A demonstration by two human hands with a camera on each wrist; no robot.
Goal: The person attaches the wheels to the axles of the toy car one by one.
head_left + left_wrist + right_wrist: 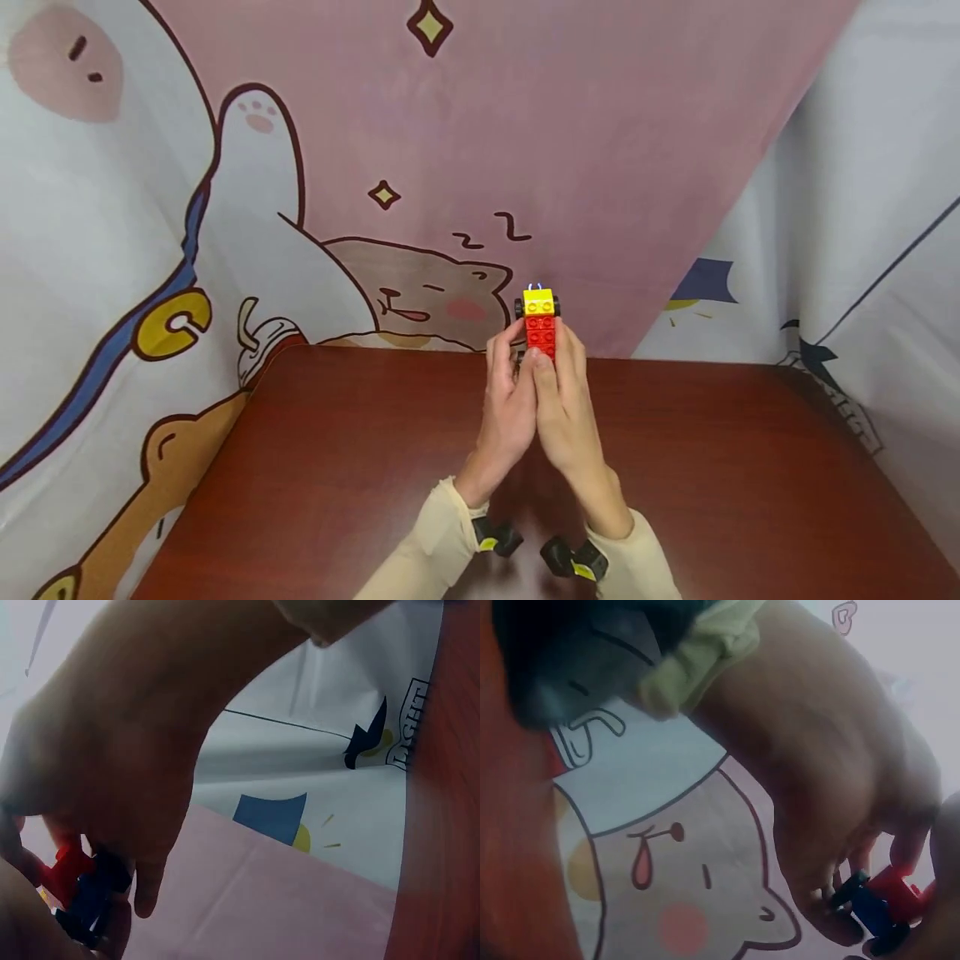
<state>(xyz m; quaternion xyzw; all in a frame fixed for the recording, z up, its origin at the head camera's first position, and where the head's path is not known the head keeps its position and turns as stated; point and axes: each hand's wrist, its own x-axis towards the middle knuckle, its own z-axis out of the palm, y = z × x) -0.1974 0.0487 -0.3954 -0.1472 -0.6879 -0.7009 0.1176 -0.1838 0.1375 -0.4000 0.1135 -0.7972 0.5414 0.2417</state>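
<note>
A small toy car built of bricks (541,332) is held up above the far part of the table, between both hands. Its top bricks are yellow at the far end and red behind, with black wheels at the sides. My left hand (507,412) grips its left side and my right hand (567,408) grips its right side, the thumbs close together at the near end. In the left wrist view the car's red brick (69,874) shows among the fingers, beside a dark blue part. From the right wrist view, a blue base (871,909) is visible under the red; fingers hide the rest.
A reddish-brown table (337,467) spreads below the hands. Behind it hangs a pink cloth (600,150) printed with cartoon animals, and white cloth (885,275) closes off the right side. Dark wrist devices (573,558) sit at both cuffs.
</note>
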